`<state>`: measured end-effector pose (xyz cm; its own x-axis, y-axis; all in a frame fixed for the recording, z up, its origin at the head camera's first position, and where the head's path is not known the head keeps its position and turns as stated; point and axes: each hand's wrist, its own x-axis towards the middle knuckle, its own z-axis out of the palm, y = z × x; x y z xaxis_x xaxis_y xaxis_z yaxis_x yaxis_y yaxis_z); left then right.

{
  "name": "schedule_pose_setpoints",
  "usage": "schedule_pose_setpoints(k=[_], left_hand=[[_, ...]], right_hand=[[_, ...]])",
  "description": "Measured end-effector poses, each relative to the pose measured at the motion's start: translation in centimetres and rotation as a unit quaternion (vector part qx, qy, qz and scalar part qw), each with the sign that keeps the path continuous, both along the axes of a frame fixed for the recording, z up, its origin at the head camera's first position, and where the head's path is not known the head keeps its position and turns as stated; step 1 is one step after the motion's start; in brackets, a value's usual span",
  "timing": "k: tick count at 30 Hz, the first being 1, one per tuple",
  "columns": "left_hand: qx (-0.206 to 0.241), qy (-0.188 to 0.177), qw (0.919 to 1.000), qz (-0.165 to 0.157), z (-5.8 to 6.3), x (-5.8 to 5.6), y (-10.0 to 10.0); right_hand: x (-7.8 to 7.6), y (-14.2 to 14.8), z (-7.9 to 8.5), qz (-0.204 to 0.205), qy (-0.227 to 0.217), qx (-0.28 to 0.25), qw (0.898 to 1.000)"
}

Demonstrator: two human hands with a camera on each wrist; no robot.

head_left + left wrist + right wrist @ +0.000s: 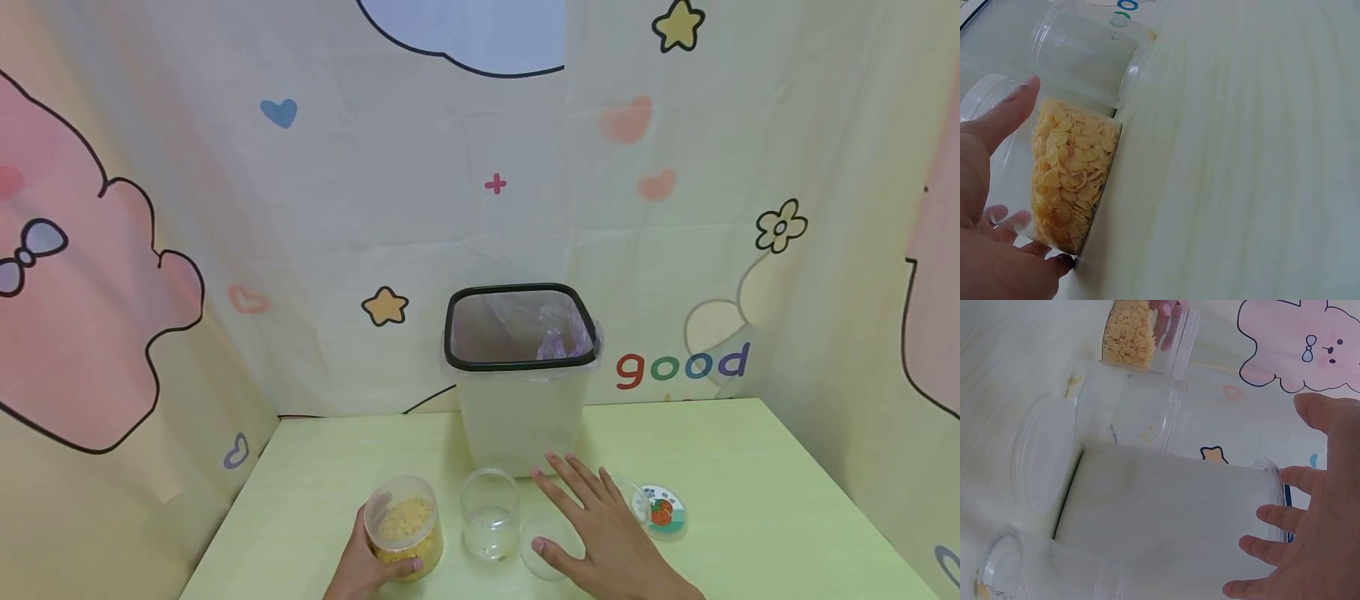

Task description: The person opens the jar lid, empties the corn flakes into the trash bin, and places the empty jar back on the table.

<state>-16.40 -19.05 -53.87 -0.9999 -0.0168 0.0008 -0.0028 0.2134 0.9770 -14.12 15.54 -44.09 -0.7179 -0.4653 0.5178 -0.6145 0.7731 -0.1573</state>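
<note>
A clear plastic jar partly filled with yellow flakes [408, 542] stands on the table, without a lid. My left hand [358, 565] grips it from the left, thumb across the near side in the head view. To its right is a clear jar [491, 518] with a few crumbs at the bottom. A round translucent lid [1041, 453] lies beside that one. Over the lid my right hand [606, 537] hovers with fingers spread, holding nothing. Another clear jar [1047, 569], with crumbs at its base, is partly hidden behind this hand in the head view.
A white bin [521, 425] with a black rim and a plastic liner [495, 329] stands at the back middle, close behind the jars. To the right lies a round lid with a red-orange fruit picture [663, 510]. Printed cloth [337, 208] hangs behind the table.
</note>
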Motion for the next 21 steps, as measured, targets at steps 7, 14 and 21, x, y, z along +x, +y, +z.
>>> schedule_pose_setpoints(k=[7, 14, 21], left_hand=[[-0.02, -0.009, 0.9996, 0.016, 0.0, 0.1, 0.1], [-0.05, -0.01, 0.9982, 0.031, 0.6, 0.3, 0.2], [-0.058, 0.005, 0.9977, 0.035, 1.5, 0.4, 0.4]], right_hand=[[0.0, -0.1, 0.1, 0.003, 0.007, -0.003, 1.0], [-0.1, -0.3, 0.4, 0.006, 0.013, -0.01, 1.0], [-0.3, -0.3, 1.0, 0.005, 0.0, -0.012, 1.0]])
